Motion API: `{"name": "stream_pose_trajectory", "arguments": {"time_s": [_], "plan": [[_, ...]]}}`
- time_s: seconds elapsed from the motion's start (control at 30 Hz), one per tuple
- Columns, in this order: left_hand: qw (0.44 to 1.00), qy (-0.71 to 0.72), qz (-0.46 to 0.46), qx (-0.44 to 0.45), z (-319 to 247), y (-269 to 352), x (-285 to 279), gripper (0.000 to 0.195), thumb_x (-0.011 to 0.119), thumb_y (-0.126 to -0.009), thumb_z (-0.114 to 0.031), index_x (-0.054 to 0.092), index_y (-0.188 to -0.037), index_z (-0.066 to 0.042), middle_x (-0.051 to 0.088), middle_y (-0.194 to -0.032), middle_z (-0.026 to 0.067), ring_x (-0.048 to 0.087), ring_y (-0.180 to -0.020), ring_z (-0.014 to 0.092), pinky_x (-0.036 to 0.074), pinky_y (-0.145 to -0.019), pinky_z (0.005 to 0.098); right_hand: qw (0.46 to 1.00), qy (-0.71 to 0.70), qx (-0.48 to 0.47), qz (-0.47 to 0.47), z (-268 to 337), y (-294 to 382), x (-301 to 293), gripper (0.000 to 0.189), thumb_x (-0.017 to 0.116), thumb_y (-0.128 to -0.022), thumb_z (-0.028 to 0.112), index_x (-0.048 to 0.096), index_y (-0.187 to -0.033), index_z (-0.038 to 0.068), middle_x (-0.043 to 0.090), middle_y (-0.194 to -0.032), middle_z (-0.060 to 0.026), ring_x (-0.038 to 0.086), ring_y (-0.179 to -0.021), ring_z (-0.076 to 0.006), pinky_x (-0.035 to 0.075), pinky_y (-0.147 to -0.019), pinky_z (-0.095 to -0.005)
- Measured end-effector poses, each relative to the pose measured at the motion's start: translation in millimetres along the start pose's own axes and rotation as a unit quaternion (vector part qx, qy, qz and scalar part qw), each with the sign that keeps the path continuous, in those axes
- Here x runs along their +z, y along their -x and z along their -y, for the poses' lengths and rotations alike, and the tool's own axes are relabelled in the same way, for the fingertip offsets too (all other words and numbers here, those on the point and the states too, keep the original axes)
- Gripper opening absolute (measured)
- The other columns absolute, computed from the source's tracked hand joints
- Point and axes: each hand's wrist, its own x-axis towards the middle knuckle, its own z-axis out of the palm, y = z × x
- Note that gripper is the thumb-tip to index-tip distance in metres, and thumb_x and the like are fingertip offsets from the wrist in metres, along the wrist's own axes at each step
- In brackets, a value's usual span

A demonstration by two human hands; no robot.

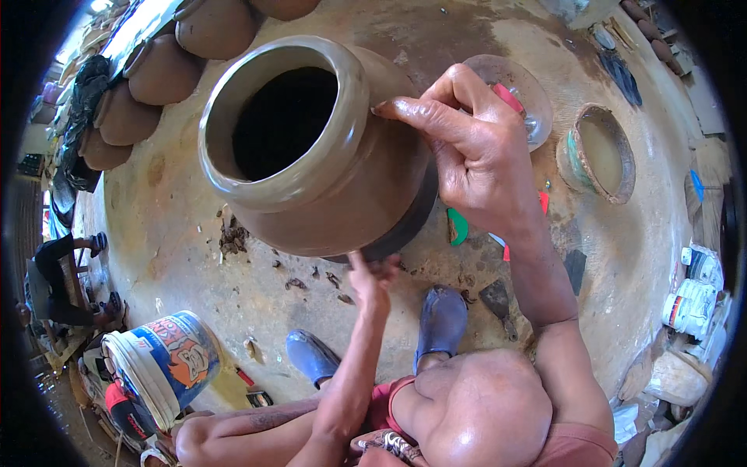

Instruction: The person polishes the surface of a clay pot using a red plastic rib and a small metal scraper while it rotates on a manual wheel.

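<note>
A wet, unfired clay pot (327, 216) with a wide, glossy rolled rim (350, 82) stands before me, its mouth facing up and its inside dark. Beneath it a dark round base (429, 184) shows, perhaps a turning wheel. My right hand (478, 134) is at the far right side of the rim, fingers curled and one wet fingertip touching the neck just under the lip. Whether anything is pinched in it is hidden. Low at the pot's near side, my left hand (372, 274) is blurred, fingers apart, close to the dark base.
Several finished pots (166, 70) line the upper left. Right of my hand are a clear plastic container (540, 99) and a bowl of cloudy water (604, 154). A scraper (496, 300), a green piece (458, 226) and clay scraps (233, 236) lie around. A paint bucket (169, 356) stands lower left; another person's legs (58, 286) show beyond.
</note>
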Motion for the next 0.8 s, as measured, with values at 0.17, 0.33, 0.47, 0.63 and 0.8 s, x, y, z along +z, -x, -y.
{"name": "stream_pose_trajectory", "arguments": {"time_s": [0.17, 0.33, 0.47, 0.63, 0.8], "plan": [[0.998, 0.04, 0.021, -0.033, -15.2, 17.9, 13.2, 0.072, 0.055, -0.1, -0.063, 0.048, -0.139, -0.002, 0.067, -0.115, 0.0161, 0.073, -0.09, 0.032, 0.06, -0.062, 0.0383, 1.0, 0.003, 0.0, -0.005, -4.4, 6.4, -3.5, 0.045, 0.061, -0.08, -0.021, 0.078, -0.114, 0.004, 0.059, -0.086, -0.0076, 0.061, -0.075, -0.0193, 0.048, -0.064, -0.0284], [0.989, 0.077, -0.066, 0.109, -57.9, -22.5, -3.9, 0.072, 0.053, -0.099, -0.067, 0.053, -0.133, -0.004, 0.069, -0.114, 0.0124, 0.073, -0.081, 0.024, 0.058, -0.056, 0.034, 1.0, -0.005, 0.009, -0.004, -1.9, 4.4, 0.3, 0.044, 0.061, -0.081, -0.021, 0.078, -0.113, 0.004, 0.058, -0.085, -0.0068, 0.059, -0.074, -0.0179, 0.047, -0.064, -0.0279], [0.997, 0.029, 0.067, 0.022, 9.2, 7.7, 6.9, 0.074, 0.055, -0.097, -0.069, 0.054, -0.132, -0.003, 0.069, -0.112, 0.0155, 0.073, -0.082, 0.027, 0.055, -0.054, 0.0324, 0.999, -0.028, 0.021, 0.001, 2.7, 3.6, 5.2, 0.043, 0.06, -0.081, -0.021, 0.078, -0.112, 0.004, 0.056, -0.084, -0.006, 0.058, -0.075, -0.0171, 0.047, -0.065, -0.0277], [0.998, 0.013, 0.044, -0.053, 3.2, 22.7, 13.2, 0.077, 0.06, -0.096, -0.067, 0.048, -0.138, -0.004, 0.066, -0.112, 0.0177, 0.072, -0.091, 0.03, 0.057, -0.071, 0.035, 1.0, -0.011, 0.018, 0.008, 2.5, 5.4, 0.6, 0.042, 0.06, -0.082, -0.02, 0.078, -0.111, 0.004, 0.056, -0.084, -0.0066, 0.058, -0.075, -0.0182, 0.047, -0.065, -0.0279], [0.995, 0.026, -0.013, 0.093, -55.9, -29.0, -40.0, 0.071, 0.053, -0.099, -0.066, 0.051, -0.137, -0.005, 0.065, -0.117, 0.013, 0.07, -0.096, 0.025, 0.059, -0.076, 0.041, 1.0, -0.018, 0.009, -0.001, 9.9, 1.6, 6.5, 0.042, 0.061, -0.08, -0.02, 0.078, -0.111, 0.004, 0.055, -0.085, -0.0072, 0.058, -0.075, -0.0195, 0.047, -0.065, -0.0285]]}}
